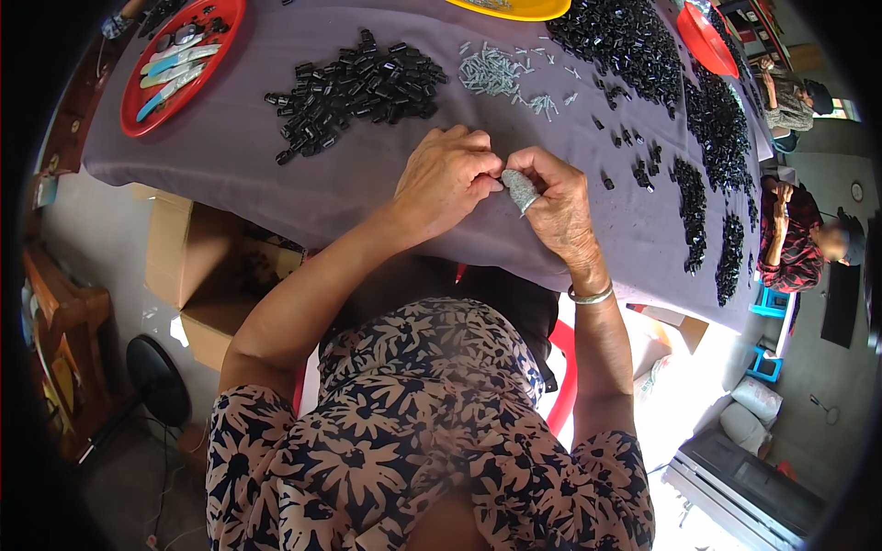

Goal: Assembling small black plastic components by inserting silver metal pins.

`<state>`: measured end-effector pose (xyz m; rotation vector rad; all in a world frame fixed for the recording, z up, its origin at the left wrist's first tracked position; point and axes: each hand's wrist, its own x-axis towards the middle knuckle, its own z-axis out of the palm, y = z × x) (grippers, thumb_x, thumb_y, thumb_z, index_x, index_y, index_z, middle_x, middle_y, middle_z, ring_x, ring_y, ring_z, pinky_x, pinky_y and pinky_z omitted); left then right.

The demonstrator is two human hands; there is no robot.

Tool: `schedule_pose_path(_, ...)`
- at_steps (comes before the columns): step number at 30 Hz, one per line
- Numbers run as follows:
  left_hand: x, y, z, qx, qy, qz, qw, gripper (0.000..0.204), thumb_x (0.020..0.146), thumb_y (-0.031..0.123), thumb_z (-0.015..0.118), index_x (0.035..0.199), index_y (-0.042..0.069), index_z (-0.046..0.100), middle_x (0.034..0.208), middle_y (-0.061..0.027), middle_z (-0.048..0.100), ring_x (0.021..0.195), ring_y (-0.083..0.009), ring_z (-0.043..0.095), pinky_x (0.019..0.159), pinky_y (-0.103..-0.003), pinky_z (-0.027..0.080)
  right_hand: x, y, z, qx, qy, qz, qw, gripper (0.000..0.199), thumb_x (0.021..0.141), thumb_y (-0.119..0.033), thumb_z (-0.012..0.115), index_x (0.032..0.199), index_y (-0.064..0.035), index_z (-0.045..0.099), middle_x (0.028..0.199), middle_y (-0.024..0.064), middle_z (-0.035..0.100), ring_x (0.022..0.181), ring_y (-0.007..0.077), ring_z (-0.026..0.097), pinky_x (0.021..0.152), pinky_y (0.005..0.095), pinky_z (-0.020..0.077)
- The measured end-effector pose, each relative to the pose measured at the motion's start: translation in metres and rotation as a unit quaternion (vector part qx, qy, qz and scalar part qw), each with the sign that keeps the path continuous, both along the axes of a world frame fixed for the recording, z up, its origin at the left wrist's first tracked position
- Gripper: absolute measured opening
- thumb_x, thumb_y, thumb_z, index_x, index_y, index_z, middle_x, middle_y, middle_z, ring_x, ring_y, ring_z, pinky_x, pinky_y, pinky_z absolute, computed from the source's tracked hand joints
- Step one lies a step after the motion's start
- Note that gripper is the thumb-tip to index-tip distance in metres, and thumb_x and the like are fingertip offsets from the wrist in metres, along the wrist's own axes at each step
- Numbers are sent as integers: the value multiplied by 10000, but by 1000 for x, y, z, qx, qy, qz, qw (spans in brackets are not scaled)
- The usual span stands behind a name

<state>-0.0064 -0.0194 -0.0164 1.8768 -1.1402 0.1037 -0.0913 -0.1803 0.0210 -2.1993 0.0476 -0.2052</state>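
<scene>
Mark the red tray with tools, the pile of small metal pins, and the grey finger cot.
red tray (pixel 138 108), head view, on its rim.
metal pins (pixel 487 73), head view, middle of the pile.
grey finger cot (pixel 521 190), head view, on its fabric.

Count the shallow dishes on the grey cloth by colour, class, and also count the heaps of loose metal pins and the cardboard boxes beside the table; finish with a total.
Red dishes: 2, one at the far left and one at the far right
Yellow dishes: 1
Metal pin heaps: 1
Cardboard boxes: 1
Total: 5
</scene>
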Motion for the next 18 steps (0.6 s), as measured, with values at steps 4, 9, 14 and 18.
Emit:
schedule_pose_path(4,-1,-3,2,-5,-11,4,1000,79,724,105,715,781,75,669,789,-20,572,827,-219,554,742,-369,404,-1,6,-6,-70,-85,-29,994,120,833,48,683,907,-21,618,798,28,636,676,88,586,605,250,485)
schedule_pose_path(9,0,-1,1,-5,-20,6,1000,122,705,85,708,786,49,624,789,-38,548,800,-235,548,726,-374,413,0,9,-5,-101,-134,0,986,172,796,71,687,928,-17,620,830,65,631,685,148,617,613,275,496)
schedule_pose_path(14,-1,0,2,4,1,-1,1000,87,740,96,686,822,77,668,799,-29,573,837,-228,567,724,-375,413,-10,0,-7,69,-58,-36,995,277,796,70,709,1026,-44,606,869,11,647,738,106,610,647,262,514)
schedule_pose_path(18,0,5,2,-3,1,0,1000,90,765,106,696,850,79,684,812,-16,591,830,-221,571,722,-367,414,-27,-40,-1,143,-97,-135,976,212,889,-11,676,1089,-70,637,901,-27,650,740,41,549,627,203,466)
